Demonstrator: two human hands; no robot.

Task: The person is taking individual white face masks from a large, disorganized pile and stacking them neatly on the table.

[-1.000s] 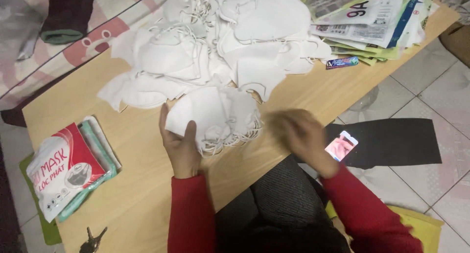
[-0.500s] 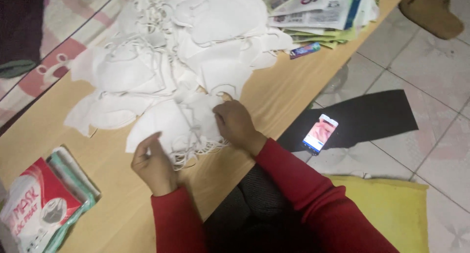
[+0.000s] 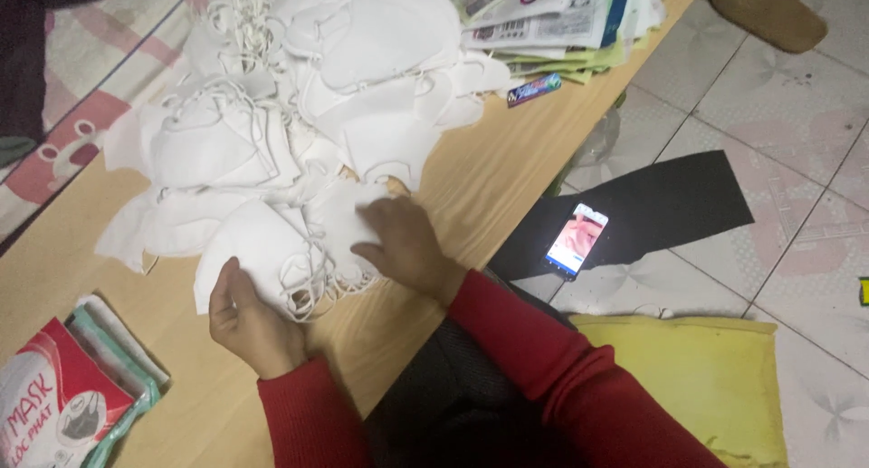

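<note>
Both hands, left hand (image 3: 252,321) and right hand (image 3: 405,244), rest loose open fingers on folded white masks (image 3: 272,251) with tangled loops.

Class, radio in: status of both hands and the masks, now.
Left hand flat on small mask stack. Right hand pressing same stack. Big mask pile crowds behind.

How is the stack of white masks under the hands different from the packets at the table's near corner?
The white masks are loose, plain and bare, ear loops spilling out; the packets are sealed, flat and printed in red and teal. Both hands, left hand and right hand, touch the masks; the packets lie untouched. Both rest on the wooden table.
</note>
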